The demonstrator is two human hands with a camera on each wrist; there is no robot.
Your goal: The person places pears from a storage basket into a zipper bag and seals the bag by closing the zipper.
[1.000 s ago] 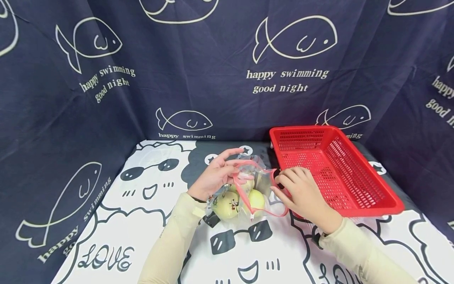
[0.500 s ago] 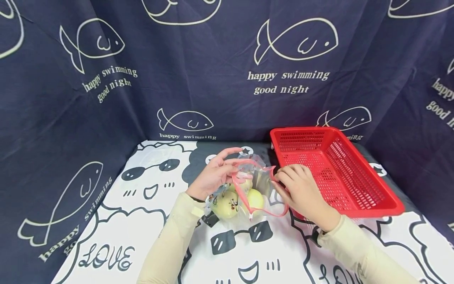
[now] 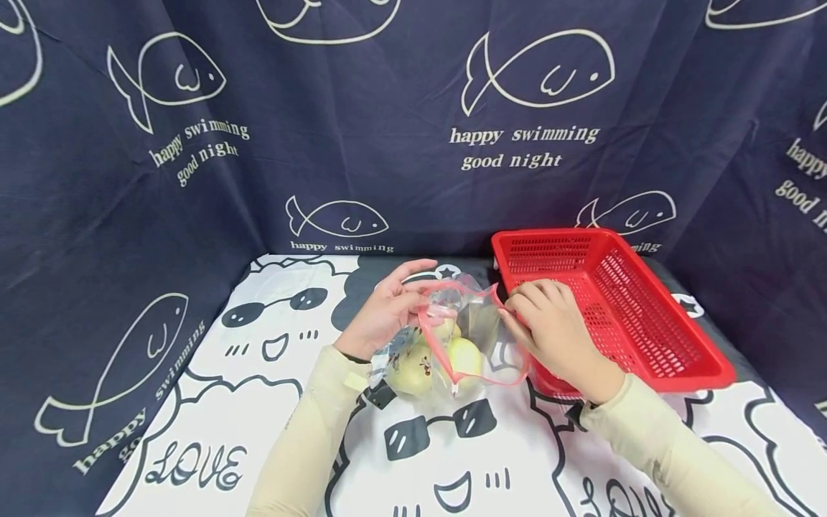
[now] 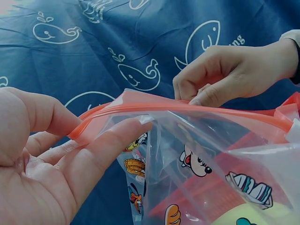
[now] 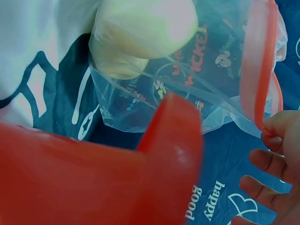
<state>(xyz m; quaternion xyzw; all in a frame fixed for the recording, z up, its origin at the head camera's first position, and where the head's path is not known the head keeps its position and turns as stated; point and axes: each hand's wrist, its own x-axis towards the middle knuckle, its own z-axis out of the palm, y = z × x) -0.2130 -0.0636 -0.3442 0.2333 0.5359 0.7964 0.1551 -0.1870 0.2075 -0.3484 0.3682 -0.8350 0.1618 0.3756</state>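
A clear zip bag [image 3: 483,323] with a red-pink zip rim and cartoon prints stands with its mouth spread, several pale yellow-green round fruits [image 3: 464,357] inside. My left hand [image 3: 381,316] holds the rim's left side; in the left wrist view its thumb and fingers pinch the zip strip [image 4: 136,108], one finger reaching along the clear film. Across the mouth, my right hand [image 3: 552,330] pinches the rim's other side between thumb and curled fingers, which the right wrist view shows at the strip's end. The fruits' undersides are hidden by the printed film.
Just right of the bag lies a red perforated plastic basket [image 3: 672,316], its near left corner under my right hand. A white cloth with black cartoon drawings [image 3: 446,467] covers the table. Dark blue fish-print curtains [image 3: 413,129] hang at the back and sides.
Both hands have risen slightly, drawing the bag's rim up with them. The right side of the mouth stands a little higher and wider. The basket has stayed in place.
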